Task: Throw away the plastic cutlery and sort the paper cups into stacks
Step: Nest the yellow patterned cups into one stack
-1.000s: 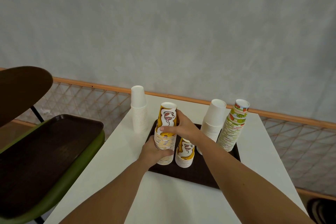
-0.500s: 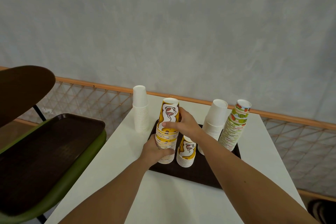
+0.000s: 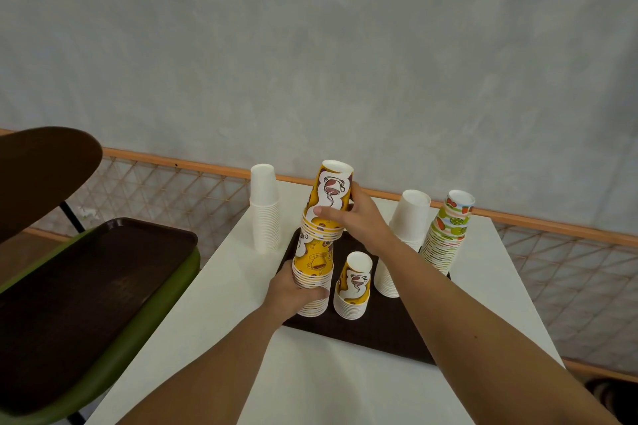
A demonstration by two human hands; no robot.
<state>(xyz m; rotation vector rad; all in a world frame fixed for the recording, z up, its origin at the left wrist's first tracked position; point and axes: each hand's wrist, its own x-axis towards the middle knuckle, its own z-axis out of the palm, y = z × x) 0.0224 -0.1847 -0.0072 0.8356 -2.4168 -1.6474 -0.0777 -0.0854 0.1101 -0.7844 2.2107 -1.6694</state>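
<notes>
Head view, clock directions with 12 pointing away from the person.

Left hand (image 3: 297,291): fingers curled round the lower yellow stack (image 3: 312,262), which stands upside down on the brown tray (image 3: 379,335), near its 9 o'clock edge.

Right hand (image 3: 359,221): thumb and fingers wrapped round the upper yellow bundle (image 3: 331,193), directly above the lower stack and touching its top cup.

Key relation: the two long axes do not line up. The lower stack is roughly upright; the upper bundle tips toward 1 o'clock. The joint sits between the hands, with the right hand above and the left below. Whether the bundle is going on or coming off, I cannot tell. Either way the right hand must bring it in line before it slides cleanly; the left only steadies.

Short yellow stack (image 3: 354,286) stands just beside at 3 o'clock, a likely knock hazard.

No plastic cutlery visible.
</notes>
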